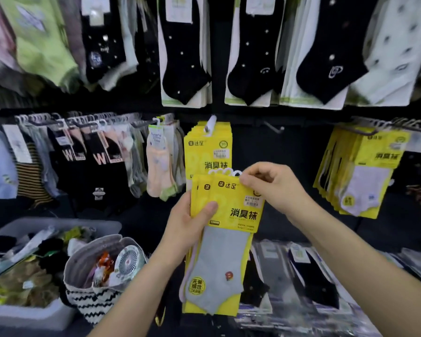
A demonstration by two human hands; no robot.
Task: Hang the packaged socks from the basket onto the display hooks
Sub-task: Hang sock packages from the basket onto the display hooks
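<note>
In the middle of the frame my left hand point(190, 222) grips a bundle of yellow-carded packs of grey ankle socks point(231, 210) by its left edge. My thumb lies across the front of the yellow card and my fingers are curled behind it. My right hand point(272, 188) is closed at the bundle's upper right corner, fingertips pinching the white plastic hanger loops point(223, 171) that fan out along its top. The packs are slightly spread, so several card edges show at the left, and the grey socks hang down toward the bottom of the frame. Directly above and behind the bundle, a white-tipped display hook point(210, 125) carries a row of matching yellow packs point(208, 152); the loops I hold sit below that hook, apart from it. At the right of the frame another rail holds more yellow packs with pale socks point(365, 171). Across the top hang black ankle socks with small white dots point(180, 57) on white cards. In the lower left stands a pale grey plastic basket point(88, 223) filled with loose mixed sock packs. Just beside it, to its right, is a grey fabric bag with a black-and-white zigzag band point(93, 305), and a small round white fan point(127, 261) sits in it.
</note>
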